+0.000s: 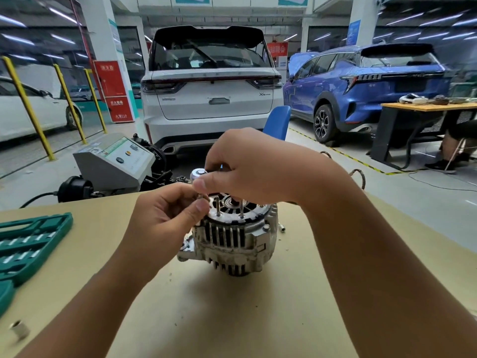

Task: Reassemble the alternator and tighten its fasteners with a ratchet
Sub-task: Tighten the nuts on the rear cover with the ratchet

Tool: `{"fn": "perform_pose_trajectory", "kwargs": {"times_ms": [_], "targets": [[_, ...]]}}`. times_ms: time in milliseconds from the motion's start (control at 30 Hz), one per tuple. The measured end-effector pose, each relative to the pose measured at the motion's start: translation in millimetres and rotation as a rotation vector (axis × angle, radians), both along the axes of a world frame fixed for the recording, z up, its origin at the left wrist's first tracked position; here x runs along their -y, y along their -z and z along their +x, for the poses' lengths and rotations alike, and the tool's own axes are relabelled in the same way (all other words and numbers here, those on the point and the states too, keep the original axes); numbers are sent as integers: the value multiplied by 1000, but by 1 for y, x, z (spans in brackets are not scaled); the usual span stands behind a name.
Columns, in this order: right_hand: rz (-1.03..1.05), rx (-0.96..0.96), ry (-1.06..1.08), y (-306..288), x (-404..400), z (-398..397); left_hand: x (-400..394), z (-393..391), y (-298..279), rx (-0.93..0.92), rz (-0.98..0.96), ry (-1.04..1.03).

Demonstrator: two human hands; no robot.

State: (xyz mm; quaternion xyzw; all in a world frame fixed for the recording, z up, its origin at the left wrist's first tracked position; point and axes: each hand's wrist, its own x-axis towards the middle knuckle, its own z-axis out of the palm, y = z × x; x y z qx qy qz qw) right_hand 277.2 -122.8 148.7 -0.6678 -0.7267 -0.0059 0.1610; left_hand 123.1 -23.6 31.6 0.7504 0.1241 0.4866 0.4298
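Observation:
The grey metal alternator [232,236] stands on the tan table [206,306] with its slotted housing facing me. Two long bolts [241,206] stick up from its top face. My right hand [253,164] grips the ratchet, whose round silver head [198,174] shows just above the alternator's top left edge. My left hand [167,210] pinches the socket or extension under that head [200,196], at the alternator's rim. The ratchet's handle is hidden inside my right hand.
A green socket case [28,244] lies open at the table's left edge, and a loose socket [19,329] sits near the front left corner. A small socket [282,227] lies right of the alternator. A grey machine [116,161] stands behind the table; cars are parked beyond.

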Motion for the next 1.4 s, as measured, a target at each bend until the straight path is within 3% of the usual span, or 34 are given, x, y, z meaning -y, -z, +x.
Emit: {"fn": "perform_pose_trajectory", "kwargs": {"times_ms": [233, 367, 633, 767, 833, 900, 967, 1033, 1100, 1200, 1400], "targets": [[86, -153, -59, 2, 0, -8, 6, -4, -15, -13, 292, -154], [190, -393, -94, 9, -2, -17, 14, -7, -24, 30, 171, -67], [194, -701, -78, 84, 30, -28, 51, -51, 16, -270, 379, -235], [248, -707, -60, 101, 38, -45, 68, -60, 27, -255, 316, -248], [318, -908, 1, 90, 40, -33, 53, -75, 32, -203, 126, -295], [375, -1128, 85, 74, 47, -11, 27, -95, 37, -289, -10, -406], [294, -1144, 109, 74, 48, -2, 9, -106, 46, -530, 74, -509], [82, -1126, 74, 92, 39, -15, 7, -103, 56, -779, 111, -520], [-150, -1251, 52, 111, 29, -36, 6, -95, 67, -917, 81, -481], [-363, -1490, 47, 128, 25, -46, 1, -91, 70, -1021, 151, -453], [-474, -1524, -128, 156, 30, -61, 6, -104, 62, -952, 177, -436]]}}
